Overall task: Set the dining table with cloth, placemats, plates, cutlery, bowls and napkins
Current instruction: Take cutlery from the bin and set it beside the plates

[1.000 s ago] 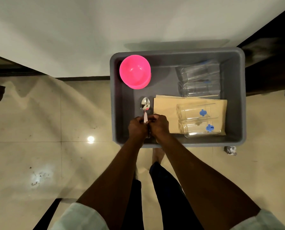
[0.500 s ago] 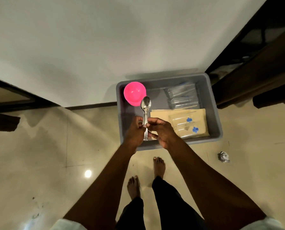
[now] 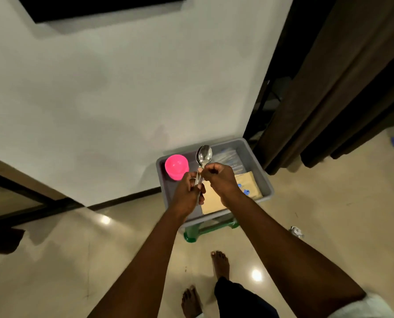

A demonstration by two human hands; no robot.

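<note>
Right above the grey tub (image 3: 263, 177), both hands are raised and closed on a spoon (image 3: 203, 157), or perhaps several spoons stacked together, since the bowl's edge looks doubled and the view is too soft to tell. Its long axis runs nearly upright in the view, leaning slightly, with the bowl end pointing up and away from the person and the handle pointing down toward the tub's near edge. The left hand (image 3: 188, 193) wraps its curled fingers round the lower handle, while the right hand (image 3: 221, 180) pinches the neck just below the bowl; the two hands sit close together, almost touching. Inside the tub, a pink bowl (image 3: 176, 166) stands in the far left corner, just left of the spoon's bowl. A tan placemat (image 3: 248, 183) lies flat along the tub's floor on the near right side, partly hidden by the right wrist, and clear tumblers (image 3: 228, 157) lie in the far right part. Under the tub's near edge a green stool (image 3: 205, 230) shows, and the person's bare feet (image 3: 220, 263) stand on the floor nearer than the tub.
</note>
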